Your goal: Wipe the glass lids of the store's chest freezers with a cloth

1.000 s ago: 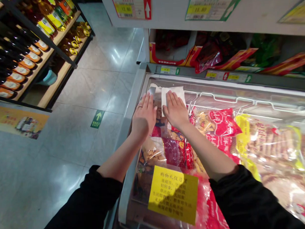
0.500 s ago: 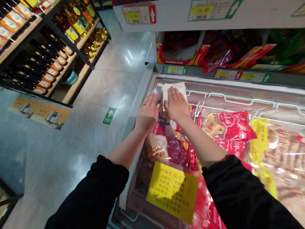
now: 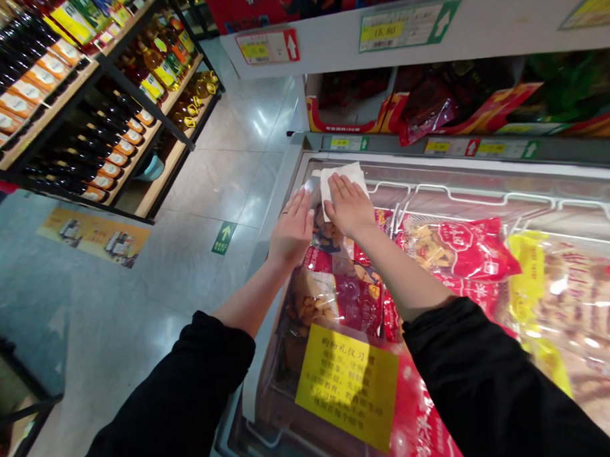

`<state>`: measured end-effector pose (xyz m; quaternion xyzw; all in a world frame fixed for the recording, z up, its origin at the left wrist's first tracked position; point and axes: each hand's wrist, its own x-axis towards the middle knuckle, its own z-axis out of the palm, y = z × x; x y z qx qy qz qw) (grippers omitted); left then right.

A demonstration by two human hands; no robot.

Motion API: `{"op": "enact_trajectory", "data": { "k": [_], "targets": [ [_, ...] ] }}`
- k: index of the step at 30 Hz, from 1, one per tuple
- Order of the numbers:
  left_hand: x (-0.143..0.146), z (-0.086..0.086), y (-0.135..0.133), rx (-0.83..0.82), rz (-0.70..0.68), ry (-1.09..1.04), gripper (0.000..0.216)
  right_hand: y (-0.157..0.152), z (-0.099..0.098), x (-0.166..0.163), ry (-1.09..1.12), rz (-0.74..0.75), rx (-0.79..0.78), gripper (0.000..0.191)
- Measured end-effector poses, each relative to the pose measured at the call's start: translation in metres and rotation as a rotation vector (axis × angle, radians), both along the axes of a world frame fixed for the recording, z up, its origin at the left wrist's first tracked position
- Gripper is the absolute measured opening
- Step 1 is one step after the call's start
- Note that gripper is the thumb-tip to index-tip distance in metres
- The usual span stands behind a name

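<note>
My right hand [image 3: 351, 207] lies flat, fingers stretched out, pressing a folded white wipe [image 3: 357, 170] against the clear lid [image 3: 343, 257] of a chest freezer. Whether it is paper or cloth I cannot tell. Just left of it, my left hand [image 3: 291, 232] rests flat near the lid's left edge, fingers extended and holding nothing. Under the clear lid lie red bags of frozen food [image 3: 470, 246] and a yellow-edged pack [image 3: 529, 267]. A yellow notice [image 3: 348, 387] with printed characters sits on the lid nearer to me.
Behind the freezer, a white shelf edge with price tags [image 3: 408, 26] runs across, with boxed packets [image 3: 425, 111] below it. A rack of bottles [image 3: 106, 135] stands at the left. Tiled floor [image 3: 187, 286] with a green exit sticker [image 3: 224, 236] lies between.
My right hand and the wipe have shifted very slightly left. The left hand has slid a little towards me, staying flat. The camera view has turned slightly.
</note>
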<state>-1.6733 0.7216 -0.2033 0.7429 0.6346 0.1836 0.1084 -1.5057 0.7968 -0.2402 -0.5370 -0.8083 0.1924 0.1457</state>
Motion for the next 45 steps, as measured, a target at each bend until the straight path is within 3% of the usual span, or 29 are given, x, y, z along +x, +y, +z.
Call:
{"op": "enact_trajectory", "data": {
  "k": [4, 8, 13, 17, 23, 27, 32, 35, 41, 45],
  "targets": [
    [0.0, 0.0, 0.0, 0.001, 0.006, -0.02, 0.056, -0.019, 0.001, -0.004, 0.007, -0.126, 0.02, 0.072],
    [0.001, 0.0, 0.0, -0.025, 0.001, -0.036, 0.055, -0.032, 0.003, -0.006, -0.017, -0.089, 0.033, 0.069],
    [0.001, 0.006, -0.003, -0.043, -0.012, -0.081, 0.055, 0.005, 0.005, -0.002, -0.109, 0.045, -0.012, 0.068],
    [0.0, 0.015, -0.006, -0.055, -0.046, -0.118, 0.056, 0.035, 0.003, 0.002, -0.134, -0.027, -0.042, 0.068],
    [-0.003, 0.022, -0.008, -0.098, -0.077, -0.201, 0.059, 0.022, 0.002, -0.001, -0.111, -0.107, -0.045, 0.063],
    [-0.024, 0.021, -0.019, -0.117, -0.099, -0.282, 0.06, 0.024, 0.002, -0.004, -0.049, -0.039, -0.089, 0.06],
    [-0.076, 0.018, -0.028, -0.111, -0.213, -0.162, 0.063, 0.067, 0.0, -0.016, 0.057, -0.039, -0.211, 0.057],
    [-0.098, 0.009, -0.025, -0.114, -0.214, -0.11, 0.065, 0.089, -0.002, -0.026, 0.088, -0.031, -0.246, 0.055],
    [-0.1, -0.009, -0.022, -0.125, -0.167, -0.132, 0.064, 0.099, 0.0, -0.041, 0.054, -0.067, -0.274, 0.054],
    [-0.098, -0.008, -0.023, -0.111, -0.166, -0.143, 0.063, 0.092, 0.005, -0.04, 0.084, 0.029, -0.308, 0.052]
  ]
}}
